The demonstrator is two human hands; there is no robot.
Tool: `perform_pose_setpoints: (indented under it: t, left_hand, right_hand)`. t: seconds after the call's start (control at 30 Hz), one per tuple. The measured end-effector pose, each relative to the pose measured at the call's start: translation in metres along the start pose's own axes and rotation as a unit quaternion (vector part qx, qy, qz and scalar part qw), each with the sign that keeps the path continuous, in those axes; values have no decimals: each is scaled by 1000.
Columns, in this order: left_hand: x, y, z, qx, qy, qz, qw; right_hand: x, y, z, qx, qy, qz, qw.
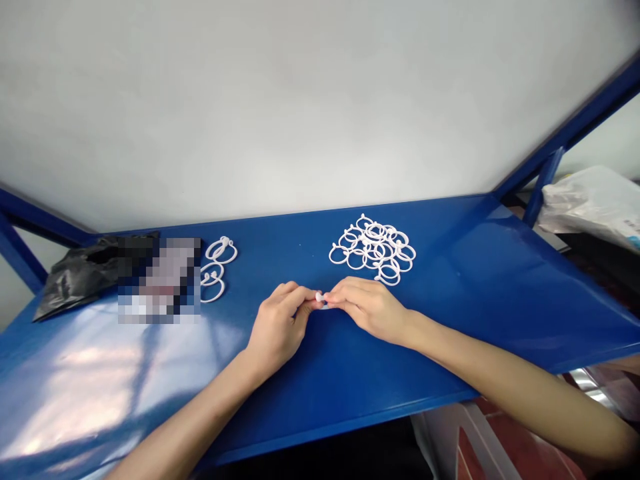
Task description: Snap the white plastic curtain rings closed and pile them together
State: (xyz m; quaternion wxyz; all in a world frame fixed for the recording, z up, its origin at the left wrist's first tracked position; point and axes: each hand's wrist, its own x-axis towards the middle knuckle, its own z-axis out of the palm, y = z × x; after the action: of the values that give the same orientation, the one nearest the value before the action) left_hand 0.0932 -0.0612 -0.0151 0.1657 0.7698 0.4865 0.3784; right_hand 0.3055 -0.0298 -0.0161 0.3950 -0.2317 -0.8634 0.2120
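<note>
My left hand (pixel 281 323) and my right hand (pixel 367 308) meet at the middle of the blue table (pixel 475 287). Both pinch one small white plastic ring (pixel 321 298) between their fingertips; most of the ring is hidden by the fingers. Just behind my right hand lies a heap of several white plastic rings (pixel 373 248). To the left of my left hand sits a small group of white rings (pixel 217 267), laid apart from the heap.
A black plastic bag (pixel 80 273) lies at the table's far left, beside a blurred-out patch. A white wall stands behind the table. A white plastic bag (pixel 593 200) rests on another surface at the right. Blue frame bars run at both sides.
</note>
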Motion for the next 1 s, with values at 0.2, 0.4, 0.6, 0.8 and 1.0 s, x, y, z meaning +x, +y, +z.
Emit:
perform_pose_setpoints:
  t: [0.2, 0.4, 0.6, 0.8, 1.0]
  left_hand:
    - [2, 0, 3, 10, -20, 27, 999]
    - [17, -19, -12, 158, 6, -26, 987]
    - [30, -80, -43, 352, 48, -108, 929]
    - [31, -88, -55, 411, -20, -141, 901]
    - [33, -76, -58, 442, 20, -181, 878]
  right_hand:
    - [2, 6, -3, -79, -13, -26, 996]
    - [13, 21, -29, -223, 44, 34, 973]
    - [14, 53, -69, -328, 118, 151, 925]
    - [12, 73, -83, -335, 143, 233, 902]
    - [13, 75, -87, -322, 134, 259, 901]
